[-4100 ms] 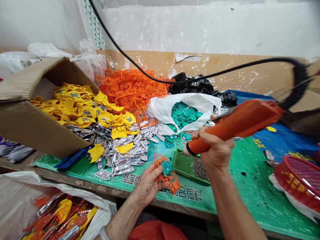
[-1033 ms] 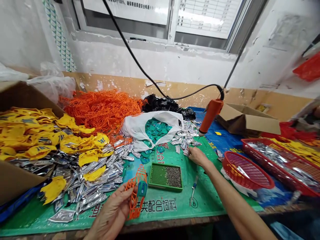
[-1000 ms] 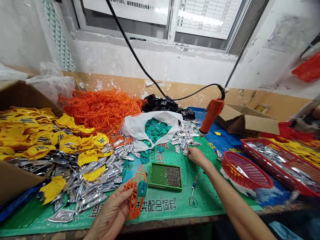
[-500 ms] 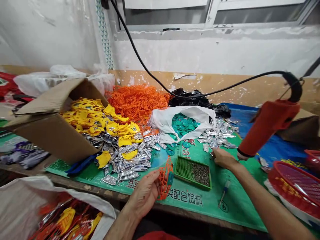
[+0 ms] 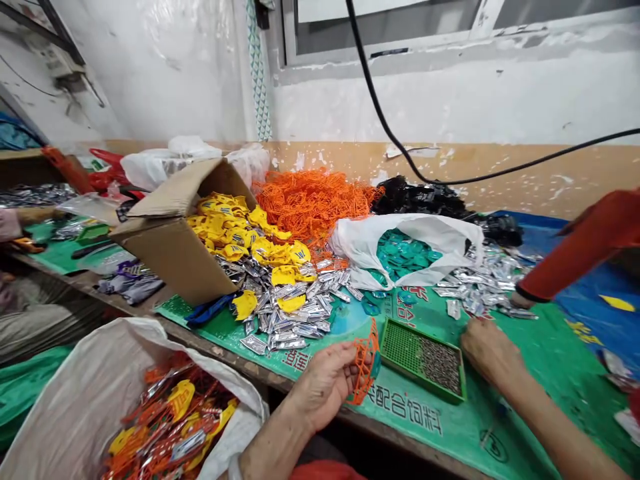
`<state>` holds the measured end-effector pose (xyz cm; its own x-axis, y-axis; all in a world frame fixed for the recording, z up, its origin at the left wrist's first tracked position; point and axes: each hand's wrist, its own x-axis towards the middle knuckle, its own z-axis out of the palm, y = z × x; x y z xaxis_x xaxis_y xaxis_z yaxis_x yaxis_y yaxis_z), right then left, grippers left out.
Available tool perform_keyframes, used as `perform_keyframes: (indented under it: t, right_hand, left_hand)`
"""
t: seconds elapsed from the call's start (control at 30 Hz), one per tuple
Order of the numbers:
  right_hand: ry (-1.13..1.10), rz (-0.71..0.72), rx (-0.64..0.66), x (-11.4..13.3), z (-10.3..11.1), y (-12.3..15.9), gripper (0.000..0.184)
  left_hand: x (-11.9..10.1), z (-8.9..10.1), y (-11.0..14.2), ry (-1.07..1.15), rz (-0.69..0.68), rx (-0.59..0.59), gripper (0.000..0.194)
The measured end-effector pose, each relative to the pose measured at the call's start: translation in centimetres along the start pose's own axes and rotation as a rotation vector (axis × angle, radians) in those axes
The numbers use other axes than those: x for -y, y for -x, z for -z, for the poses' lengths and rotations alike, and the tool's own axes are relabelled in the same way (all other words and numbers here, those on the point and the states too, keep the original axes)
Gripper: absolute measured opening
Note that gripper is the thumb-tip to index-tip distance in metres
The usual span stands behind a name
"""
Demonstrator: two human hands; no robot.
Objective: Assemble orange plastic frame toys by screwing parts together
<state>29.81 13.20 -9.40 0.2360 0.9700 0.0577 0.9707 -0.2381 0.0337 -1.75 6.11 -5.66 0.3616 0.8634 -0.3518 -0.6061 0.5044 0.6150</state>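
My left hand (image 5: 323,387) is closed on an orange plastic lattice frame (image 5: 362,380), held upright above the table's front edge. A small teal plastic piece (image 5: 376,364) sits against the frame's right side. Just right of the green tray (image 5: 401,341), my right hand (image 5: 490,350) is low over the table with its fingers curled together. Whatever is between those fingertips is hidden. Small dark metal fasteners, apparently screws (image 5: 440,363), fill the tray's right half. Beyond my right hand lie loose silver plastic pieces (image 5: 480,288) and the tip of a hanging red power screwdriver (image 5: 575,250).
A cardboard box (image 5: 173,250) spills yellow pieces (image 5: 235,230). Behind are orange frames (image 5: 315,200) and a white bag (image 5: 350,243) of teal pieces. At lower left stands a sack (image 5: 65,413) of mixed parts. A black cable (image 5: 373,100) hangs across. Another person's arm (image 5: 35,217) shows far left.
The view has turned left, so everything sits further right in the picture. My right hand has drawn slightly back from the silver pieces. My left hand still holds the orange frame.
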Motion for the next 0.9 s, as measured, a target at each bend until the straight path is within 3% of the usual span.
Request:
perform_keyframes:
  t: [0.2, 0.3, 0.33, 0.4, 0.43, 0.57, 0.67, 0.77, 0.9]
  right_hand:
    - [-0.045, -0.043, -0.123, 2.3, 3.2, 3.8, 0.031]
    - [-0.155, 0.118, -0.148, 5.0, 4.4, 6.9, 0.031]
    - [-0.219, 0.198, -0.156, 6.2, 4.7, 7.9, 0.035]
    - [-0.591, 0.412, -0.202, 8.8, 4.9, 9.6, 0.039]
    - [-0.729, 0.454, -0.216, 10.2, 5.0, 10.2, 0.036]
    - [-1.065, 0.431, -0.231, 14.3, 5.1, 11.2, 0.026]
    - [-1.136, 0.383, -0.24, 15.6, 5.2, 11.6, 0.021]
    - [-1.175, 0.384, -0.114, 15.4, 5.8, 12.1, 0.02]
    - [-1.384, 0.505, 0.292, 14.0, 6.3, 12.2, 0.026]
  left_hand:
    - [-0.2, -0.5, 0.5, -0.062, -0.025, 0.004, 0.029]
    - [0.0, -1.0, 0.6, -0.137, -0.067, -0.008, 0.031]
    - [0.1, -1.0, 0.5, -0.178, -0.085, -0.011, 0.033]
    - [0.2, -1.0, 0.2, -0.272, -0.118, -0.017, 0.037]
    - [0.3, -0.9, 0.0, -0.324, -0.143, -0.027, 0.039]
    - [0.8, -0.4, -0.6, -0.554, -0.278, -0.041, 0.046]
    - [1.3, -0.2, -0.4, -0.733, -0.375, -0.036, 0.051]
    - [1.3, -0.4, 0.0, -0.854, -0.445, -0.051, 0.051]
    - [0.9, -0.5, 0.1, -0.874, -0.43, -0.056, 0.047]
